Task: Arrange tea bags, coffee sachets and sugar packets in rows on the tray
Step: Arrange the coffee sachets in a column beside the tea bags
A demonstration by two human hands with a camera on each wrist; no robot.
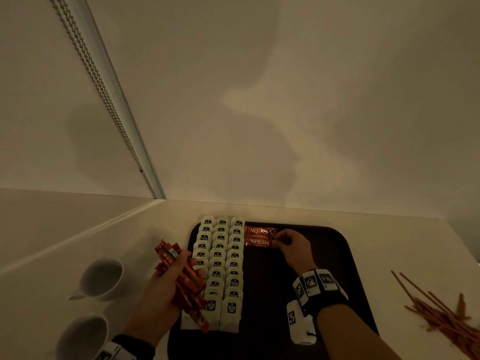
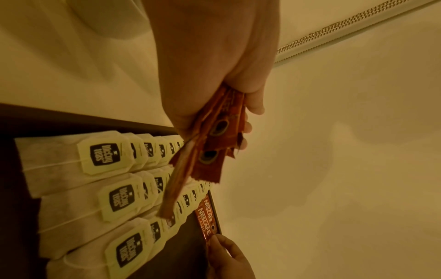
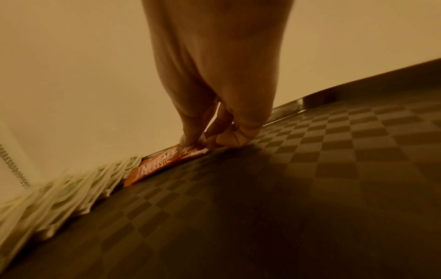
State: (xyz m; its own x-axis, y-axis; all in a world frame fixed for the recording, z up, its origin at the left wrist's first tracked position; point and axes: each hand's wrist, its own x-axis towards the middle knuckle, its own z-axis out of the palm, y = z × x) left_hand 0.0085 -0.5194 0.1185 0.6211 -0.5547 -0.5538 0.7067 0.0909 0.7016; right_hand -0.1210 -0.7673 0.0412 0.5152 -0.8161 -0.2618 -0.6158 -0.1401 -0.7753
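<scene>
Three rows of tea bags (image 1: 220, 266) fill left part of dark tray (image 1: 337, 255), overlapping from near to far. Two red coffee sachets (image 1: 259, 237) lie at far edge, just right of tea bags. Right hand (image 1: 292, 246) pinches right end of nearer sachet, fingertips (image 3: 190, 139) together on it. Left hand (image 1: 166, 284) clamped round bundle of sachets (image 1: 181, 279) above tray's left edge. Two white cups (image 1: 101, 279) on counter, left.

White paper tea bags (image 1: 220, 258) lie in three neat rows along the dark checkered tray's (image 1: 335, 255) left edge. Two red coffee sachets (image 1: 259, 237) lie flat beside them, near the far edge.
</scene>
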